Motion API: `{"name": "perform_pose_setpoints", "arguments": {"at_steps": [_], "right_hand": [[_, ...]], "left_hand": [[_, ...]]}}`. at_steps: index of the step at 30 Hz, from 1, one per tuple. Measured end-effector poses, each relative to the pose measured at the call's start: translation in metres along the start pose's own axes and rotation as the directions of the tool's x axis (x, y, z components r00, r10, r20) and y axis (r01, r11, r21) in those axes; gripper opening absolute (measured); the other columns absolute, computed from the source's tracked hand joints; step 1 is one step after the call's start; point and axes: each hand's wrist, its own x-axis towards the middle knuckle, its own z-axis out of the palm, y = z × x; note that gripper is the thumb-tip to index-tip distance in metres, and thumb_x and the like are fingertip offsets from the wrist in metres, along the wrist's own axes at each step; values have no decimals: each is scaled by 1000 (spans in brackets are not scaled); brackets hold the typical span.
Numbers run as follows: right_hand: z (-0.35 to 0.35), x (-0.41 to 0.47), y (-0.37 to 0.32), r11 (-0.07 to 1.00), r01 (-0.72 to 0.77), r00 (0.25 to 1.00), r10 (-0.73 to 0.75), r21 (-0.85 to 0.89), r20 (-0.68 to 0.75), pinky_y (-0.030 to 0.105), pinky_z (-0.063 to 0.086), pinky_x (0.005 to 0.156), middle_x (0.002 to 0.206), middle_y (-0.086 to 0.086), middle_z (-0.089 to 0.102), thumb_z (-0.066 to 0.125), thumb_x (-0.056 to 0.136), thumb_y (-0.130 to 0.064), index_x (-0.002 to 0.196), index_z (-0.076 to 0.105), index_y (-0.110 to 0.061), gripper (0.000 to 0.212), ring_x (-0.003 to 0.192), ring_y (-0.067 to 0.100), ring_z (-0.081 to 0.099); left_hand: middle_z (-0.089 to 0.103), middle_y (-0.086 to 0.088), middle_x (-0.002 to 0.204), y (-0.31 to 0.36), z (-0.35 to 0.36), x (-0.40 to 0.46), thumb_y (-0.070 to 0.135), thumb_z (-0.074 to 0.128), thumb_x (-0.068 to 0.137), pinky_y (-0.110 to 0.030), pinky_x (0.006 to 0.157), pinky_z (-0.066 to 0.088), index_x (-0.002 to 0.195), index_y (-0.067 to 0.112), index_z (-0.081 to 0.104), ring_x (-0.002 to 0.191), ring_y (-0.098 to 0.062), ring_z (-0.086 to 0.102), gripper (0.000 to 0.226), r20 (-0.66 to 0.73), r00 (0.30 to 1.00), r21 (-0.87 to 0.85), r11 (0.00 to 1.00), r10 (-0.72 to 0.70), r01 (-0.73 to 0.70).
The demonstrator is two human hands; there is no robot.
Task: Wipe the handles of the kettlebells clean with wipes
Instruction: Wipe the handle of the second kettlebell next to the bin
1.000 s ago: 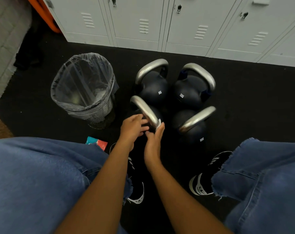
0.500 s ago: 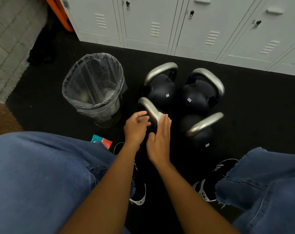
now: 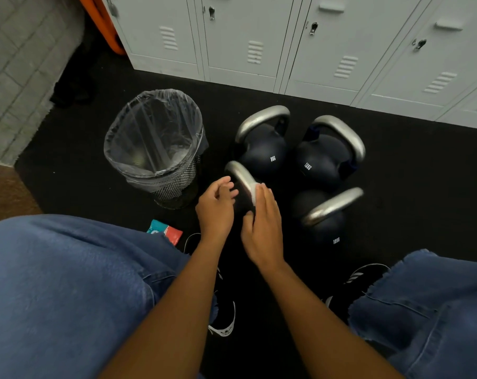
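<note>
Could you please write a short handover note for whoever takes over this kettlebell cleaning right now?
Right hand: fingers straight, pressing a white wipe on the near-left kettlebell's handle.
Left hand: loosely curled beside that handle, holding nothing.
Four kettlebells stand together on the black floor; the bin is to their left, the wipes pack by the left knee.
Done: cannot tell which handles are clean.
Left: finish this handle, check the other three, bin the wipe.

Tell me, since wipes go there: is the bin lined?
Lined: a clear plastic bag is spread over the mesh bin's rim.
</note>
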Motion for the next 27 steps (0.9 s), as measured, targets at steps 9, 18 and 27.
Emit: {"name": "perform_pose_setpoints", "arguments": {"at_steps": [9, 18, 27], "right_hand": [[-13, 19, 27, 928, 273, 961, -251, -253, 116, 42, 27, 125, 168, 12, 27, 33, 99, -30, 162, 24, -4, 68, 156, 22, 24], [-9, 25, 22, 893, 335, 942, -311, -299, 127, 42, 24, 127, 166, 13, 31, 36, 100, -30, 160, 31, -4, 65, 155, 25, 25], [-10, 30, 18, 859, 396, 918, -363, -325, 159, 41, 24, 127, 166, 14, 32, 36, 102, -31, 157, 36, -4, 62, 155, 25, 26]], "left_hand": [[73, 1, 111, -7, -3, 7, 17, 46, 106, -25, 87, 58, 126, 14, 67, 97, -7, 73, 29, -91, 989, -77, 991, -115, 108], [72, 4, 114, -6, -2, 6, 20, 46, 107, -20, 83, 55, 129, 16, 66, 100, -5, 71, 30, -63, 995, -2, 997, -83, 83], [72, 10, 109, -8, -1, 7, 23, 47, 106, -33, 99, 56, 126, 19, 68, 100, -3, 71, 29, -46, 998, 34, 998, -45, 47]]}}
